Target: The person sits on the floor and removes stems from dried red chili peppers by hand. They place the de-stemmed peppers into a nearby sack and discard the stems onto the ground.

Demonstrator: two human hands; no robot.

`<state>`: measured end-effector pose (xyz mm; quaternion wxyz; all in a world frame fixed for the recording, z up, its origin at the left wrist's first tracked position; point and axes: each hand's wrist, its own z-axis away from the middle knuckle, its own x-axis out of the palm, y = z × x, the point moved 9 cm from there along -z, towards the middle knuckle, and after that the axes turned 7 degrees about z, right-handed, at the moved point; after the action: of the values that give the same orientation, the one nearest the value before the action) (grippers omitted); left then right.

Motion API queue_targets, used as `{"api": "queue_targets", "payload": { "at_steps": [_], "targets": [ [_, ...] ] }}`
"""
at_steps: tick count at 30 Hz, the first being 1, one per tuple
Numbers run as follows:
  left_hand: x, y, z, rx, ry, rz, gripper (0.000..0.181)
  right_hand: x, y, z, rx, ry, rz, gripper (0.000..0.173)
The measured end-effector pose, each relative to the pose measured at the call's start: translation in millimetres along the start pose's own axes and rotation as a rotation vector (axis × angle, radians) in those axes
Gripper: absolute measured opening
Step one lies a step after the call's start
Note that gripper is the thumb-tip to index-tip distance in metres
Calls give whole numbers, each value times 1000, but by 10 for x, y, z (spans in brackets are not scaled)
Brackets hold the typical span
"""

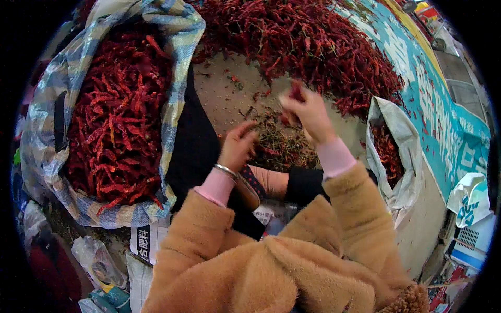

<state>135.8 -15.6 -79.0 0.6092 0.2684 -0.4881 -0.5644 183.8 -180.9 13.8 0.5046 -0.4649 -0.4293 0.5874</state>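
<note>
My right hand (pixel 307 113) is raised over the floor, its fingers closed around a dried red chili (pixel 297 90); motion blurs both. Lower and to the left is my left hand (pixel 238 146), fingers loosely bent and apart, with nothing visible in them. Below and between the hands lies a small heap of chili stems and scraps (pixel 287 146). A large pile of dried red chilies (pixel 297 39) spreads out beyond my hands. On my left stands a blue-and-white checked woven sack (pixel 178 78), its mouth wide, full of stemless-looking red chilies (pixel 117 125).
A white woven sack (pixel 407 137) holding darker chilies stands at my right. Teal printed sheeting (pixel 438 137) runs beneath the pile's right edge. My legs and a shoe (pixel 246 189) lie close below my hands. Plastic bags (pixel 98 260) are at lower left.
</note>
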Motion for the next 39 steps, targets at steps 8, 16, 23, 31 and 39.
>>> {"api": "queue_targets", "payload": {
  "at_steps": [8,16,23,31,39],
  "targets": [
    [-414,236,-24,351,341,-662,25,819,-1388,-121,-801,58,628,19],
    [-396,36,-155,246,268,-538,21,627,992,435,-171,-159,1367,28],
    [-305,-47,-142,104,201,-414,21,239,835,416,-63,-181,867,17],
    [-3,-69,-41,31,-50,-36,22,218,736,679,276,-242,-149,24],
    [167,58,65,53,-211,100,18,291,722,675,312,-245,-187,22]
  ]
}}
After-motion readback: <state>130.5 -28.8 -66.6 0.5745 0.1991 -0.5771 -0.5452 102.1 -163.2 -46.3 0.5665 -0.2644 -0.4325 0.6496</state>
